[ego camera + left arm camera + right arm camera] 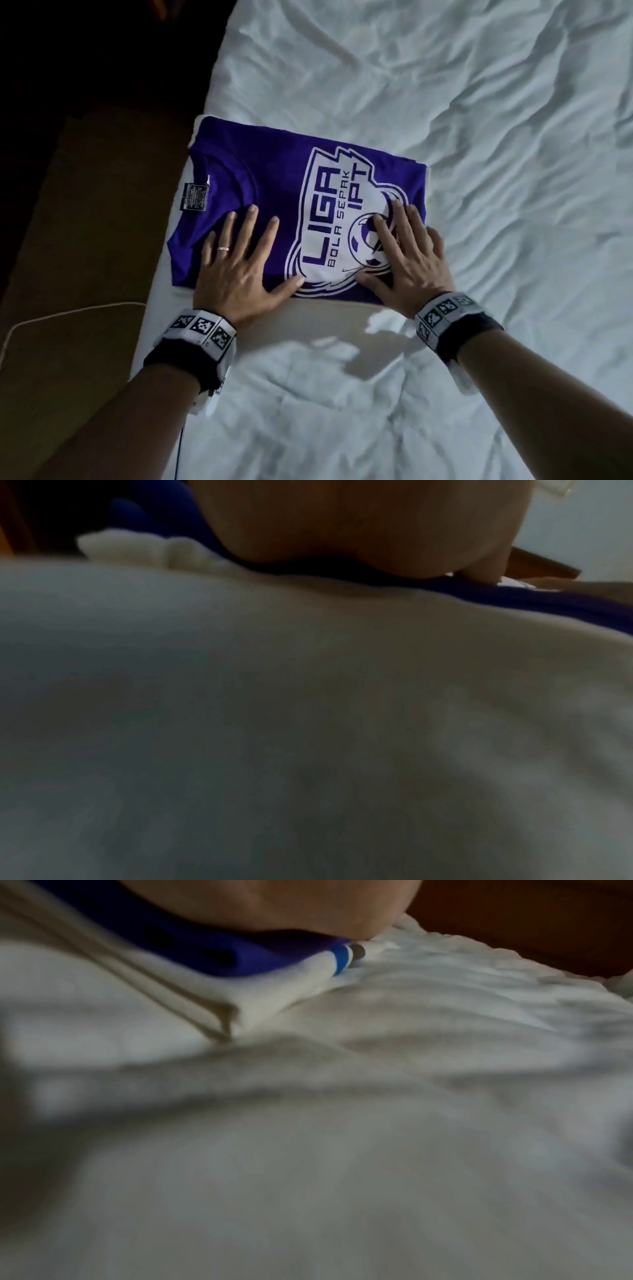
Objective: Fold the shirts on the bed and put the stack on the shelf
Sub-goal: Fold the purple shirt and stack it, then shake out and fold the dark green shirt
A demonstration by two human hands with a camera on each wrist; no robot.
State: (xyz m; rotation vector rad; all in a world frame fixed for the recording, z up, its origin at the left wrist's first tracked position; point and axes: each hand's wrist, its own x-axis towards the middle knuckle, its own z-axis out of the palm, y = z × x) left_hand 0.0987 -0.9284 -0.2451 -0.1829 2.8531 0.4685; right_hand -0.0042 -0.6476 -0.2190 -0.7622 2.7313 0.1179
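A folded purple shirt (274,171) with a white football logo lies on top of a folded white shirt (329,310) near the left edge of the bed (479,137). My left hand (239,253) rests flat on the purple shirt's collar side, fingers spread. My right hand (407,257) presses flat on the logo at the shirt's near right corner. In the left wrist view the palm (359,526) sits on the purple shirt (548,601). In the right wrist view the palm (274,904) covers the purple shirt (212,950), with a white layer (281,988) under it.
Rumpled white bedding (513,274) covers the rest of the bed to the right and toward me. Left of the bed is a dark brown floor (85,222) with a white cable (68,313) lying on it.
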